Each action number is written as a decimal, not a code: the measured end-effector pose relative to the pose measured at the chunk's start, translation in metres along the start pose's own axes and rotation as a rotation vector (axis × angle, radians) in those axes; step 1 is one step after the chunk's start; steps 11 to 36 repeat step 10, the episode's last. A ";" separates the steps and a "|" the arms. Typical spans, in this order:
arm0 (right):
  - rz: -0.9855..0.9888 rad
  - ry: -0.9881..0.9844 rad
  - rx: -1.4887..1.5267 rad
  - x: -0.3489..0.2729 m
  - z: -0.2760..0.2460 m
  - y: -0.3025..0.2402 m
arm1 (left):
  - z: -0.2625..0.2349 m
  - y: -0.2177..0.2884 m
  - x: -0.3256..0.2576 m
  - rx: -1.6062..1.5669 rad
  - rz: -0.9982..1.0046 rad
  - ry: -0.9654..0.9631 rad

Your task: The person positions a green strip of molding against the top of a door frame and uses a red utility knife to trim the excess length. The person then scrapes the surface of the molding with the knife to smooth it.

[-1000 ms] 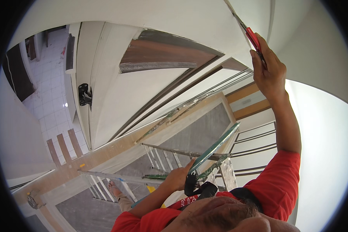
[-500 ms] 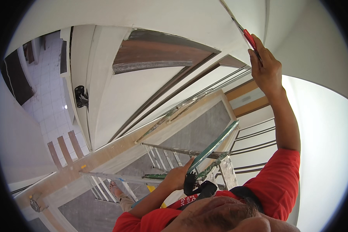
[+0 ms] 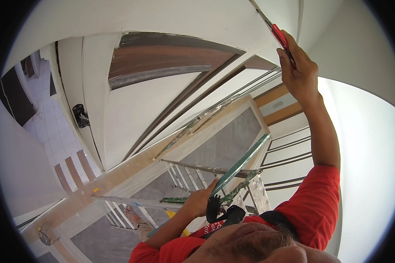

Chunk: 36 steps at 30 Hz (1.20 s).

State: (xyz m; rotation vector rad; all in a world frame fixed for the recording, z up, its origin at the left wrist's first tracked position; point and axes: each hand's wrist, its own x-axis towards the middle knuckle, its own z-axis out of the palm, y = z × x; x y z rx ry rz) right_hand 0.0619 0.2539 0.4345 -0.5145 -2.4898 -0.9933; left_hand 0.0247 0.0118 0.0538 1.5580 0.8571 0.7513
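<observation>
Right hand (image 3: 299,72) — raised overhead, fingers clenched round a red-handled tool (image 3: 280,37); tool's long axis runs up-left from the fist along the white ceiling edge (image 3: 232,17). Left hand (image 3: 200,199) — low, well apart, fingers wrapped on the green ladder rail (image 3: 243,160), which slants up-right.

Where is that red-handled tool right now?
In the head view, the red-handled tool is at the upper right, gripped in the raised right hand and held against the white ceiling.
</observation>
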 end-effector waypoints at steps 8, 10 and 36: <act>0.066 -0.055 -0.024 -0.017 0.000 0.013 | 0.000 0.002 0.003 -0.005 -0.012 -0.016; 0.024 -0.035 -0.004 -0.013 0.003 0.013 | 0.000 0.000 0.003 0.026 -0.004 -0.015; 0.024 -0.035 -0.004 -0.013 0.003 0.013 | 0.000 0.000 0.003 0.026 -0.004 -0.015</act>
